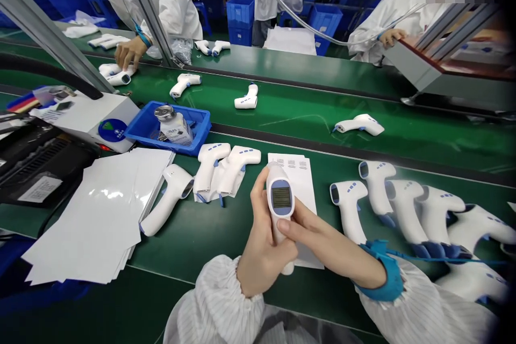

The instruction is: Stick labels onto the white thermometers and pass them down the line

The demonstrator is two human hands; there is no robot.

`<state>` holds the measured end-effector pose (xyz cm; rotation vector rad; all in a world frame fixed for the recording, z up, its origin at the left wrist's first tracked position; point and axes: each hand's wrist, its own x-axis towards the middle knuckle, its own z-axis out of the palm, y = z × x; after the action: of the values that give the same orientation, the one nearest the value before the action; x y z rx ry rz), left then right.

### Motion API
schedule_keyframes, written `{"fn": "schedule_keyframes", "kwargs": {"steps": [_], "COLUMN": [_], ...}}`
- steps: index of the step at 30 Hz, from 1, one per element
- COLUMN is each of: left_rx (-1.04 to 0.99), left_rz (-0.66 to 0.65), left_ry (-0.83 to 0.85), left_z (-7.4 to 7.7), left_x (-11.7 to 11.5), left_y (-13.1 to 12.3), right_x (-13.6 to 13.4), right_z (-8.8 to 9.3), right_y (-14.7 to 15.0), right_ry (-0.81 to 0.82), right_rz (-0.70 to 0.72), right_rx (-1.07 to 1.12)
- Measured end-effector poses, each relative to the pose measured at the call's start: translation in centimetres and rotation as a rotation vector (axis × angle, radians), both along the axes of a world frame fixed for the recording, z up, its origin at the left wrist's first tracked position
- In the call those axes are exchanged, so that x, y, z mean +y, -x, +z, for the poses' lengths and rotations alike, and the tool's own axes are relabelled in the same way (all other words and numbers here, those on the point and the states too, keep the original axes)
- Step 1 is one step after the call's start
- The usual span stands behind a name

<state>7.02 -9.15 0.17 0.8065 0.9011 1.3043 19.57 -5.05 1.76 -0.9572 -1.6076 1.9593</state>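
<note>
My left hand (264,236) grips the handle of a white infrared thermometer (280,196), whose dark display faces up toward me. My right hand (318,234) has its fingers across the handle, with a blue wrist strap (381,274) on that wrist. Behind the thermometer lies a printed white sheet (300,183) on the green conveyor belt (169,258). Several more thermometers (403,209) lie in a close row to my right. To my left, a pair (220,169) rests on white wrapping, beside a single one (167,199).
A stack of white sheets (92,215) lies at the left, beside a blue tray (197,129) holding a metal-capped bottle (173,126). Further thermometers lie on a second belt (302,107). A co-worker's hand (129,52) touches thermometers at the far side; blue crates stand behind.
</note>
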Motion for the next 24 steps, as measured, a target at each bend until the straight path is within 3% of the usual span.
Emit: {"fn": "schedule_keyframes", "kwargs": {"steps": [4, 8, 17, 21, 24], "left_rx": [-0.149, -0.006, 0.133, 0.197, 0.282], "left_rz": [0.085, 0.146, 0.289, 0.269, 0.203], "left_ry": [0.132, 0.167, 0.153, 0.106, 0.053], "left_z": [0.1, 0.7, 0.3, 0.5, 0.0], "left_x": [1.1, 1.8, 2.9, 3.3, 3.7], "left_y": [1.4, 2.4, 3.1, 3.7, 4.3], "right_x": [0.1, 0.0, 0.7, 1.0, 4.3], "right_z": [-0.3, -0.5, -0.8, -0.7, -1.3], "right_y": [0.9, 1.7, 3.2, 3.7, 3.9], "right_ry": [-0.100, -0.172, -0.104, -0.026, -0.113], "right_rz": [0.035, 0.048, 0.017, -0.037, -0.113], "right_rx": [-0.156, -0.262, -0.171, -0.085, -0.181]}}
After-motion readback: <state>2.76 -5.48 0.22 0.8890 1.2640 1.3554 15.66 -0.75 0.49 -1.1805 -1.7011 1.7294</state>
